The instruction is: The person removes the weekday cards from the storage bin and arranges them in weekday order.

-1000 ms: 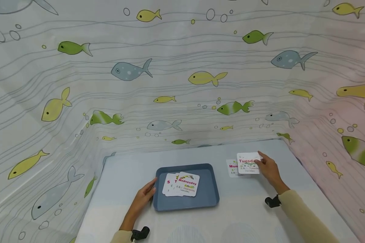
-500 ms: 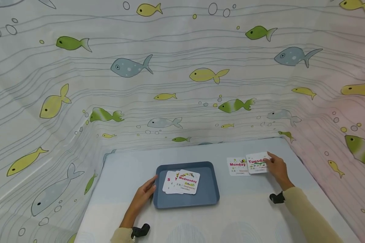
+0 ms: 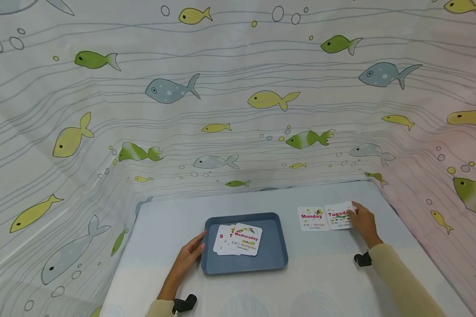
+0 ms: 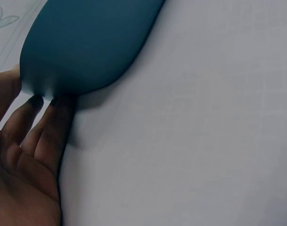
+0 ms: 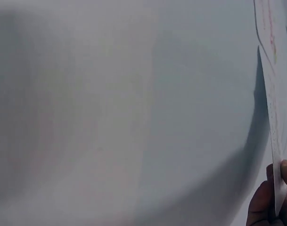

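Note:
A white card printed "Tuesday" [image 3: 336,221] is pinched at its right side by my right hand [image 3: 364,223]. Thumb and finger show on both faces of the card [image 5: 278,136] in the right wrist view, and its far end dips toward the table. Just left of it lies the "Monday" card [image 3: 313,223]. My left hand [image 3: 187,259] touches the left edge of a blue tray [image 3: 273,257] with fairly straight fingers. Inside the tray, a "Wednesday" card [image 3: 247,242] overlaps other cards, of which only the letters S and T show.
A pale blue and white cloth [image 3: 301,281] covers the table. Behind it and at both sides hangs a fish-patterned curtain [image 3: 262,141]. Each wrist wears a small black camera, one [image 3: 185,303] on the left and another [image 3: 363,259] on the right.
My right hand has moved the Tuesday card rightward from over the Monday card to its right side and lowered it. Monday is uncovered now. My left hand stays at the tray.

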Available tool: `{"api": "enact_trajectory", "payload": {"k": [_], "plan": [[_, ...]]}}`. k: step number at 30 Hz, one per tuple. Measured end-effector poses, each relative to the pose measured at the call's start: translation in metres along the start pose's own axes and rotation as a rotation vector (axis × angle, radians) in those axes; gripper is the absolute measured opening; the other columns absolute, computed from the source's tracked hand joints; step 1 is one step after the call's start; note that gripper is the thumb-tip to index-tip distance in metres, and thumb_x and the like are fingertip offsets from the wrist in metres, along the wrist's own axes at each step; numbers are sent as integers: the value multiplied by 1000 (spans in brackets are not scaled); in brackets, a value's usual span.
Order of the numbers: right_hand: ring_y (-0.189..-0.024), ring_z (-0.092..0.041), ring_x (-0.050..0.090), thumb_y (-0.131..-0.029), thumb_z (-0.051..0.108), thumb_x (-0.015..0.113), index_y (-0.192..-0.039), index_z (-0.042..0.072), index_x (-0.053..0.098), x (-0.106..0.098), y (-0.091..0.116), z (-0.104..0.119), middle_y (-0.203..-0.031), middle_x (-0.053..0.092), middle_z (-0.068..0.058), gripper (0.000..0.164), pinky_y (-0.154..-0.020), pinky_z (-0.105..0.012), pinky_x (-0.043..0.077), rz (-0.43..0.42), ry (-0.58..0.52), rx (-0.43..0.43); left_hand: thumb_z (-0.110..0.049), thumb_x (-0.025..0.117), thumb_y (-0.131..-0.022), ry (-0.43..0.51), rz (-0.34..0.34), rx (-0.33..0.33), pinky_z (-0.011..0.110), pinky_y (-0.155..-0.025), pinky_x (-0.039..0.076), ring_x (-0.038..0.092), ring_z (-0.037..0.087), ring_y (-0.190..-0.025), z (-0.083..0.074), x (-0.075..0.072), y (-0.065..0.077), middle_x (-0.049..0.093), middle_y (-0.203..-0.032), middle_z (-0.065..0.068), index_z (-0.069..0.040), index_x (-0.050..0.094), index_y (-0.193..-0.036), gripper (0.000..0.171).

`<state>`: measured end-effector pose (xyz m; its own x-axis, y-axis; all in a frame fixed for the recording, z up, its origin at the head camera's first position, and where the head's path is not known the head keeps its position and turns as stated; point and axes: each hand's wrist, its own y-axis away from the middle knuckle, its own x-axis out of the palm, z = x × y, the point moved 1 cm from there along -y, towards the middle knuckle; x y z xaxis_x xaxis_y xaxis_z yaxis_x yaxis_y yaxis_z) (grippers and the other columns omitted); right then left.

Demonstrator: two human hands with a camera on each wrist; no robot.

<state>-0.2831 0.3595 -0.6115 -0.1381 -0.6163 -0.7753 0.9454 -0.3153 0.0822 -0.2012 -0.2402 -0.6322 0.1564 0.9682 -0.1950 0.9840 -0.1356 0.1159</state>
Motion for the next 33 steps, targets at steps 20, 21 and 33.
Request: {"api": "enact_trajectory", "payload": {"k": [20, 21, 33], "plan": [[-94, -37, 46, -99, 17, 60, -140, -4, 50, 14, 2, -1, -116, 48, -32, 47, -80, -47, 44, 106, 125, -113, -19, 57, -103, 13, 0, 8, 6, -101, 38, 33, 17, -148, -2, 0, 0, 41, -159, 4, -15, 47, -150, 48], [-95, -38, 46, -99, 18, 60, -140, -3, 51, 15, 1, -1, -116, 47, -32, 47, -80, -47, 44, 111, 134, -115, -19, 57, -103, 11, 1, 9, 6, -101, 38, 34, 13, -147, -2, 0, 0, 40, -159, 4, -15, 47, -150, 48], [-106, -48, 39, -99, 20, 63, -136, 3, 57, 16, 3, -1, -117, 42, -33, 41, -82, -56, 44, 88, 220, -128, -18, 58, -102, -3, -17, 26, 6, -100, 39, 39, 13, -145, -3, 2, 2, 41, -158, 9, -12, 48, -149, 49]]}}
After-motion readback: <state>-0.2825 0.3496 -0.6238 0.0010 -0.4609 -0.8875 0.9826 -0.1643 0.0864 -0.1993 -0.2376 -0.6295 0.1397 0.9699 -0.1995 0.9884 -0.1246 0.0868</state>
